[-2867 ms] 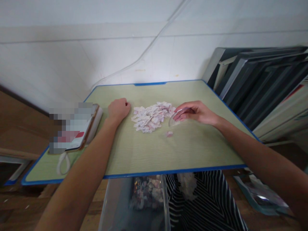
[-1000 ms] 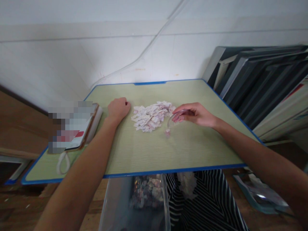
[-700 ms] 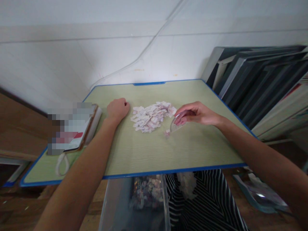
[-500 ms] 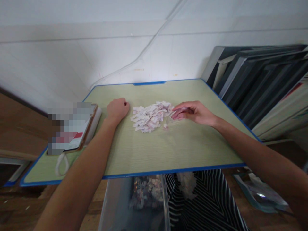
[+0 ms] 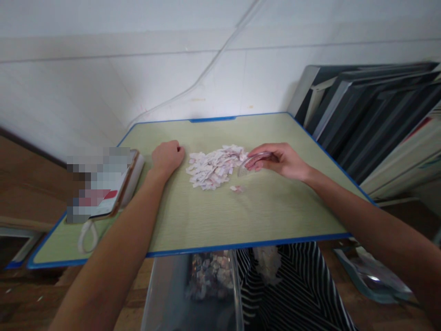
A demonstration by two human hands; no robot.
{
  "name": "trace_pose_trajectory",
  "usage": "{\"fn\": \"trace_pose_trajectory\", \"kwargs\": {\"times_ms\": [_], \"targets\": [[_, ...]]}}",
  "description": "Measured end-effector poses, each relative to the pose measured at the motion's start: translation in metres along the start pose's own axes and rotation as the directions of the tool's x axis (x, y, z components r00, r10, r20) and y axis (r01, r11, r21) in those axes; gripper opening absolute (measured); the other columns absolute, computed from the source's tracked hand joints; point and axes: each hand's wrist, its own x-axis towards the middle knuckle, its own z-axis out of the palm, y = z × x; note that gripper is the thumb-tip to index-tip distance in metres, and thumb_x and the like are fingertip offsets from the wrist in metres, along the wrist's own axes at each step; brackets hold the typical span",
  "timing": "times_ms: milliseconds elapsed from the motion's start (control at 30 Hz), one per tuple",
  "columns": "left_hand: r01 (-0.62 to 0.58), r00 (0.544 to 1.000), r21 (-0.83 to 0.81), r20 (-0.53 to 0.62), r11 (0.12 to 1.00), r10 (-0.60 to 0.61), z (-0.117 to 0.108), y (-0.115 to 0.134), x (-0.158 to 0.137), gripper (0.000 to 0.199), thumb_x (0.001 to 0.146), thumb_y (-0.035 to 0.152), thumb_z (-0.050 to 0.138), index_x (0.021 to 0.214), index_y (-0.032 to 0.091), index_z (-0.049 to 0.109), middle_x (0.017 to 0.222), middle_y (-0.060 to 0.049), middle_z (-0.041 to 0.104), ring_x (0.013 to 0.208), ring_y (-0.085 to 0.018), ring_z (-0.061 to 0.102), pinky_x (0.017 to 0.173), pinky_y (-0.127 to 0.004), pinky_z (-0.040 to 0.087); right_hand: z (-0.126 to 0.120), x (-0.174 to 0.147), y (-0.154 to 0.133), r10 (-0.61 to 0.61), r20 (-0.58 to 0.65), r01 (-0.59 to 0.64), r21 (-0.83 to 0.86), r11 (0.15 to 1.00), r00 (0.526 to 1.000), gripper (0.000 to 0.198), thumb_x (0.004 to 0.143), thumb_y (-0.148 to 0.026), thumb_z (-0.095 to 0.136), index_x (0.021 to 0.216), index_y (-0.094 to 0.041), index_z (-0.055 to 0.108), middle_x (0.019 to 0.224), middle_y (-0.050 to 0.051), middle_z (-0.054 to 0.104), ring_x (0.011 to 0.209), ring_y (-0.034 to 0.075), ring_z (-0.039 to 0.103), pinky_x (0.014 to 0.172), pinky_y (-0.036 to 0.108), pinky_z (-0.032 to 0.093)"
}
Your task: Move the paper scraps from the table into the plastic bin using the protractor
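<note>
My right hand (image 5: pixel 280 161) grips a clear, curved plastic piece with a pinkish tint (image 5: pixel 253 163) between thumb and fingers; its exact kind is not clear. The lower edge of this piece is at the right side of a pile of small white and pinkish paper scraps (image 5: pixel 213 168) on the table. One or a few loose scraps (image 5: pixel 237 188) lie apart, just in front of the pile. To the left of the pile, my left hand (image 5: pixel 168 156) rests on the table, closed in a loose fist, with no object visible in it.
The pale green table (image 5: pixel 206 225) has a blue edge. On its left stands a phone (image 5: pixel 103 188) with a white strap loop (image 5: pixel 87 236). Below the near edge is a clear bin (image 5: pixel 165 294) containing scraps. Dark panels (image 5: pixel 372 105) lean at the right.
The plastic piece has tilted slightly in my right hand. The loose scraps in front of the pile have shifted a little towards me. My left hand has stayed in place.
</note>
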Motion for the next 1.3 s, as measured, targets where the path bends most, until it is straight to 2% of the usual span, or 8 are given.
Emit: {"fn": "trace_pose_trajectory", "kwargs": {"times_ms": [100,267,467,600,733,900,1000,1300], "targets": [[0.007,1.000,0.003,0.000,1.000,-0.007,0.001,0.000,0.000,0.047,0.090,0.032,0.032,0.114,0.018,0.070,0.115,-0.017,0.072,0.105,-0.033,0.065,0.084,-0.041,0.051,0.003,0.000,0.002,0.045,0.126,-0.045,-0.003,0.999,0.991,0.027,0.079,-0.029,0.080,0.101,-0.016,0.072,0.091,0.007,0.078,0.087,0.018,0.075,0.081,0.033,0.060],[0.004,1.000,0.005,-0.015,1.000,-0.004,0.003,-0.001,0.001,0.047,0.090,0.033,0.032,0.114,0.018,0.070,0.114,-0.017,0.072,0.104,-0.033,0.065,0.084,-0.041,0.051,0.008,0.002,0.010,-0.031,0.001,0.031,-0.039,0.999,1.000,0.028,0.080,-0.027,0.079,0.105,-0.016,0.072,0.094,0.007,0.077,0.094,0.018,0.074,0.091,0.036,0.057],[0.004,1.000,0.007,-0.010,1.000,-0.004,0.002,0.000,0.000,0.047,0.090,0.032,0.033,0.115,0.016,0.070,0.114,-0.019,0.072,0.105,-0.034,0.066,0.083,-0.041,0.051,0.004,0.000,0.004,0.056,0.130,-0.058,0.007,0.998,0.990,0.026,0.079,-0.024,0.080,0.102,-0.014,0.072,0.091,0.007,0.078,0.087,0.017,0.074,0.080,0.032,0.059],[-0.002,1.000,0.013,-0.011,1.000,0.002,0.001,0.000,0.000,0.047,0.091,0.032,0.033,0.114,0.017,0.070,0.114,-0.018,0.073,0.105,-0.033,0.066,0.083,-0.040,0.051,0.005,0.000,0.000,0.074,0.093,-0.080,0.057,0.995,0.993,0.024,0.078,-0.021,0.080,0.100,-0.016,0.073,0.089,0.004,0.078,0.084,0.015,0.074,0.079,0.028,0.059],[0.003,1.000,0.005,0.001,1.000,-0.003,0.000,0.000,0.000,0.047,0.091,0.032,0.032,0.115,0.017,0.070,0.115,-0.018,0.072,0.106,-0.033,0.066,0.084,-0.041,0.051,0.008,-0.001,-0.004,0.130,0.251,-0.167,0.132,0.977,0.959,0.023,0.076,-0.017,0.081,0.099,-0.015,0.073,0.088,0.005,0.079,0.085,0.015,0.075,0.075,0.025,0.059],[0.011,1.000,0.005,-0.003,1.000,-0.011,0.001,0.000,0.000,0.046,0.091,0.032,0.034,0.115,0.017,0.069,0.115,-0.018,0.072,0.106,-0.034,0.066,0.084,-0.041,0.051,-0.004,-0.001,-0.009,0.150,0.186,-0.178,0.141,0.974,0.971,0.024,0.074,-0.017,0.083,0.096,-0.016,0.074,0.086,0.004,0.079,0.081,0.014,0.076,0.071,0.023,0.060],[0.009,1.000,0.002,-0.010,1.000,-0.009,0.002,0.000,0.001,0.046,0.091,0.032,0.033,0.115,0.018,0.070,0.115,-0.018,0.072,0.105,-0.033,0.066,0.085,-0.041,0.051,-0.010,0.000,-0.008,0.185,0.216,-0.216,0.126,0.968,0.959,0.023,0.073,-0.016,0.083,0.094,-0.015,0.074,0.086,0.004,0.079,0.081,0.015,0.076,0.071,0.023,0.060],[0.001,1.000,0.006,-0.014,1.000,-0.001,0.003,0.000,0.001,0.047,0.090,0.032,0.032,0.114,0.018,0.070,0.115,-0.017,0.072,0.105,-0.033,0.066,0.083,-0.041,0.052,0.042,-0.007,0.000,0.078,0.313,-0.153,0.225,0.962,0.947,0.021,0.086,-0.015,0.073,0.107,-0.015,0.071,0.096,0.006,0.079,0.094,0.013,0.075,0.087,0.026,0.058]]}}
